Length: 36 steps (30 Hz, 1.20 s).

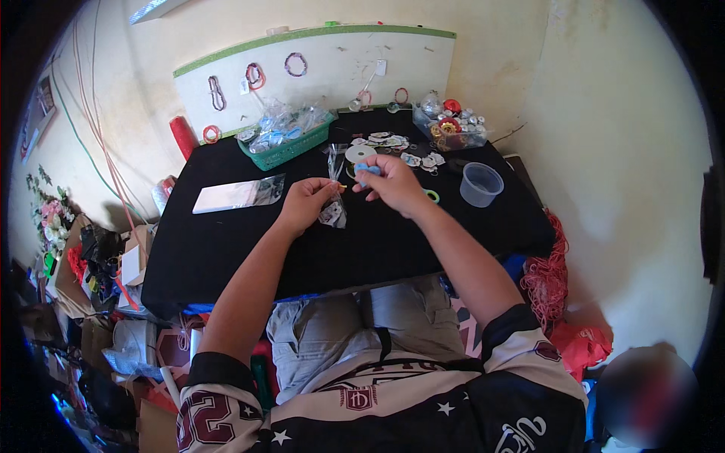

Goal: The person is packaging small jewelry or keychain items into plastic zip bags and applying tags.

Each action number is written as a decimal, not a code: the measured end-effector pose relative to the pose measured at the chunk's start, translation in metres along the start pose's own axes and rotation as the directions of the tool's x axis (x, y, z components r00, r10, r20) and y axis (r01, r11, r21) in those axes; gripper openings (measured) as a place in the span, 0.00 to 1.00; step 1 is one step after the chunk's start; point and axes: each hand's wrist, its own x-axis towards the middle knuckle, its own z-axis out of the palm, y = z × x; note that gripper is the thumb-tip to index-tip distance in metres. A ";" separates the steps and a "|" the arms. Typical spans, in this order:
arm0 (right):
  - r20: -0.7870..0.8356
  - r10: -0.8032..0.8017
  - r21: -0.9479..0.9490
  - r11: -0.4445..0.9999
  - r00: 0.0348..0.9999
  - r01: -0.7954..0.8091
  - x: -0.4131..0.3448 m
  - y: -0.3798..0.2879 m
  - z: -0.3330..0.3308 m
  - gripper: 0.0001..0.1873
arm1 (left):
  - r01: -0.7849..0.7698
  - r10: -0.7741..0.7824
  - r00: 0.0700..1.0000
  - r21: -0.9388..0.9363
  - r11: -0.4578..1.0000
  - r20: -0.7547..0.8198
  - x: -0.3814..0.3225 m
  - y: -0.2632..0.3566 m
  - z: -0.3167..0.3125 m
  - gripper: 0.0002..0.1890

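Note:
My left hand pinches the gathered neck of a small clear plastic bag. Printed pieces show through the bag's lower part, and its open top stands up above my fingers. A short yellow strip pokes out at my left fingertips. Just to the right, my right hand grips a small light-blue object, partly covered by the fingers; its kind is unclear. A white spool lies behind the right hand, and a pale green ring-shaped roll sits beside its wrist.
A flat clear sleeve stack lies left on the black cloth. Behind stand a green basket of wrapped items and a clear box of ornaments. Printed cutouts lie near a plastic tub. Bracelets hang on a white board.

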 end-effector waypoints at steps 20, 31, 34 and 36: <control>0.165 0.019 0.147 0.988 0.986 -0.044 -0.004 0.030 0.009 0.15 | 0.010 -0.011 0.999 0.020 1.000 0.053 -0.004 0.002 -0.006 0.12; 0.152 0.018 0.131 0.991 0.988 -0.038 -0.004 0.028 0.009 0.14 | 0.011 -0.012 0.998 0.025 1.000 0.057 -0.003 0.003 -0.003 0.12; 0.141 0.010 0.109 0.994 0.990 -0.025 -0.004 0.027 0.010 0.14 | -0.001 0.000 0.996 0.010 1.000 0.086 -0.002 0.003 -0.005 0.12; 0.136 -0.006 0.110 0.994 0.991 -0.009 -0.004 0.031 0.012 0.14 | 0.001 -0.005 0.997 0.044 0.999 0.083 -0.005 -0.001 -0.008 0.12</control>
